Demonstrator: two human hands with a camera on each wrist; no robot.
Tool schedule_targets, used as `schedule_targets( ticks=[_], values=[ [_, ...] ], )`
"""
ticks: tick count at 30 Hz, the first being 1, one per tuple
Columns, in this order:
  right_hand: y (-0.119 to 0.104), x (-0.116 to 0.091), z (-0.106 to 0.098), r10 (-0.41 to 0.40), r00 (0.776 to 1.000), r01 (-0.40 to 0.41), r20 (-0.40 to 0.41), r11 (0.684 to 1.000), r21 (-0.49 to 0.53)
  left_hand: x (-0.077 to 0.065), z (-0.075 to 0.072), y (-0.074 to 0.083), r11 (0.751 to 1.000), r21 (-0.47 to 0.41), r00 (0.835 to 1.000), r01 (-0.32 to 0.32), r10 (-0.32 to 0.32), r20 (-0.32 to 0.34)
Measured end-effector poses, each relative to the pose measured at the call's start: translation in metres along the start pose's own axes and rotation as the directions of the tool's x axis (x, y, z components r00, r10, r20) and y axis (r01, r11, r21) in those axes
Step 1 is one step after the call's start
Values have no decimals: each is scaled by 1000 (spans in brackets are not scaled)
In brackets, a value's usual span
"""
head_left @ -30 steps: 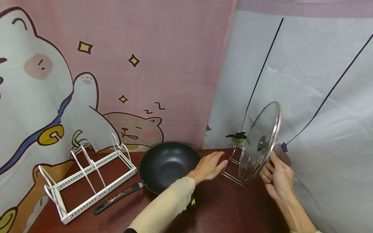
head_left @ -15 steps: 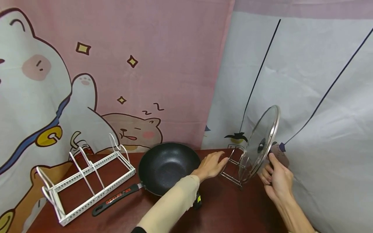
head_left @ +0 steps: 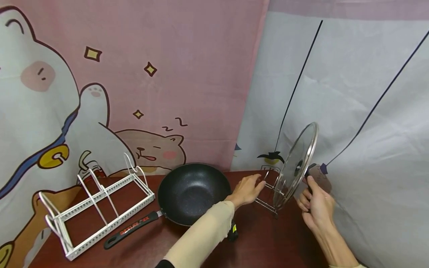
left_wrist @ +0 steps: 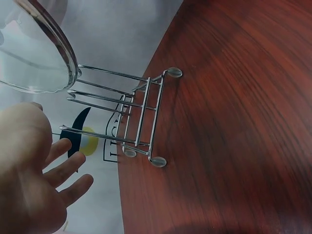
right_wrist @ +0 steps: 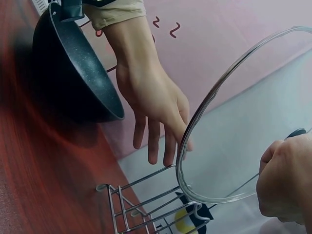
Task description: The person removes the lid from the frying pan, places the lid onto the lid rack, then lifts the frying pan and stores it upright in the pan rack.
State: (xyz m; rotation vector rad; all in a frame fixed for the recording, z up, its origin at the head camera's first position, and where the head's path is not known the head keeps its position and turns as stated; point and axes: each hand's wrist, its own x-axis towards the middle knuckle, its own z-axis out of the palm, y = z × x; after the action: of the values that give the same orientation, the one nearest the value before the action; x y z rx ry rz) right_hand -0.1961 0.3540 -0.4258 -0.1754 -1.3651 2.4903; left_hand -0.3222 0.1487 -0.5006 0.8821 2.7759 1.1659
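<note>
At the far left, a white rack (head_left: 112,225) with upright hoops sits slanted on a reddish-brown wooden table (head_left: 268,242). Behind it hangs a pink cloth (head_left: 207,74) printed with a large white animal wearing a blue collar and yellow bell, and a brown one with closed eyes. Just right of the rack is a deep black wok (head_left: 192,193), open side up, its long dark handle (head_left: 130,230) pointing toward the lower left. A cream sleeve (head_left: 201,234) crosses in front of the wok's near right side and ends at the person's left hand (head_left: 247,190). That hand holds nothing; its fingers are extended and loosely spread beside a small silver wire rack (head_left: 266,206), and whether they touch it cannot be told. The wire rack stands on the table near the back edge. At its right side a clear glass lid (head_left: 292,172) with a metal rim is held on edge, nearly upright and slightly tilted, its lower rim at the wire prongs; whether it rests on them is unclear. Farthest right, before a pale grey cloth (head_left: 378,156), the right hand (head_left: 316,206) grips the lid's dark knob with curled fingers.
</note>
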Motion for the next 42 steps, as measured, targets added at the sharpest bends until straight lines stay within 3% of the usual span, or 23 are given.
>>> schedule_targets(
  ticks=[19,42],
  values=[
    [7,5,-2,29,999,-30,-39,999,-16,10,11,3,997,-13,997,74,-74,-17],
    [14,14,-6,70,997,-70,-45,997,-7,25,10,3,997,8,995,83,-82,-59]
  ],
)
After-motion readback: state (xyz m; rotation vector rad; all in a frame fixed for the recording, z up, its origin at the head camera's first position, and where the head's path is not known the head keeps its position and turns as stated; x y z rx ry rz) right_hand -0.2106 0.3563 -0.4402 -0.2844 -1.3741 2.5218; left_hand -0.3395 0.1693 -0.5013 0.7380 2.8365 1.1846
